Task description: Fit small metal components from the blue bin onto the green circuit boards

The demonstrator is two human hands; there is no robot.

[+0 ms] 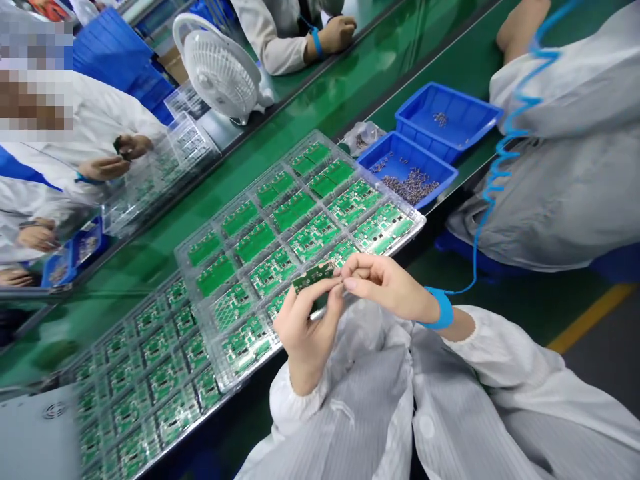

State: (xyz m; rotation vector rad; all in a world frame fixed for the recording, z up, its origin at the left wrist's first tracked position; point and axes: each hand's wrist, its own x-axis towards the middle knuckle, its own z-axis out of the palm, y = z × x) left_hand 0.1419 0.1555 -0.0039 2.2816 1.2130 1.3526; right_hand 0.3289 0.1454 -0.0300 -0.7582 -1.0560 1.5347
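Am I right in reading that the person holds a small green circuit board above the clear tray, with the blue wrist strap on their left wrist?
Not quite: the head view shows the blue wrist strap on the right wrist, not the left. The rest stands: the person holds the small green circuit board above the clear tray.

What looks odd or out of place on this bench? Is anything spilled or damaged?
Nothing looks spilled or damaged from this view. Only one green circuit board stands out: it is held between the left hand and right hand above the clear plastic tray, while the other boards sit in its pockets.
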